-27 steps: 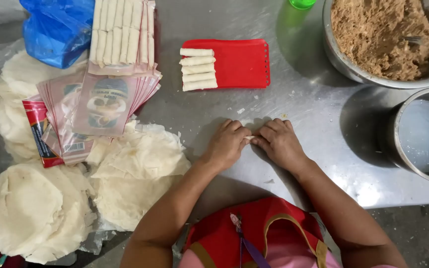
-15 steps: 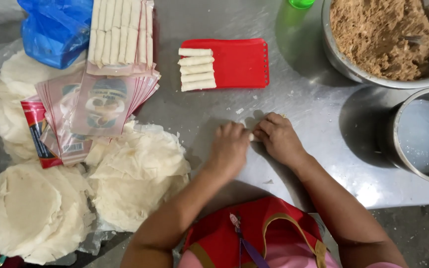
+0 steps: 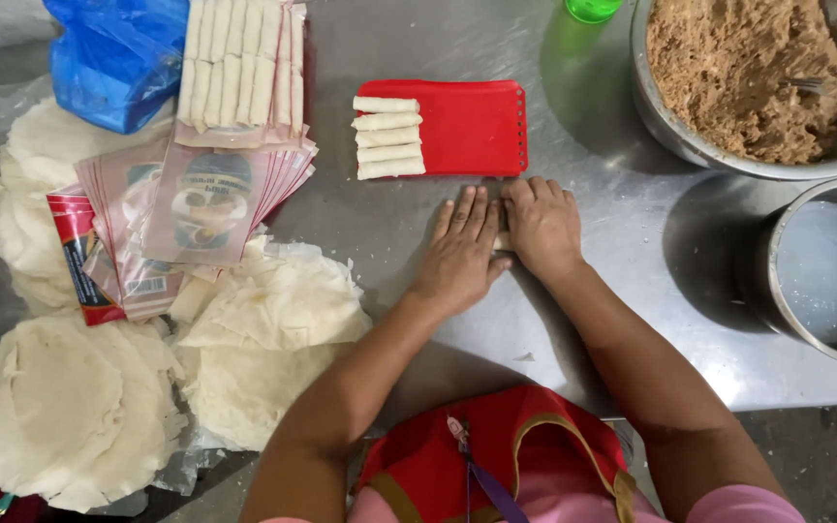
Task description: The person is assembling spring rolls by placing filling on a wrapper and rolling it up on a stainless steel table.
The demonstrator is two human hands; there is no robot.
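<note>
My left hand (image 3: pixel 462 247) and my right hand (image 3: pixel 542 225) lie flat, side by side, on the steel table (image 3: pixel 622 300), just in front of the red cutting board (image 3: pixel 477 126). They press down on a pale spring roll (image 3: pixel 503 240); only a sliver of it shows between the hands. Several finished rolls (image 3: pixel 388 138) lie stacked on the board's left end.
A metal bowl (image 3: pixel 675 145) of brown filling, with a utensil in it, stands at the back right. In front of it is a pot (image 3: pixel 775 291) of whitish liquid. Round wrapper stacks (image 3: pixel 273 329), printed packets (image 3: pixel 201 203), packed rolls (image 3: pixel 239 68) and a blue bag (image 3: pixel 113 58) fill the left.
Both hands have slid away from me towards the red board. Their fingers went from curled over the roll to flat and stretched out.
</note>
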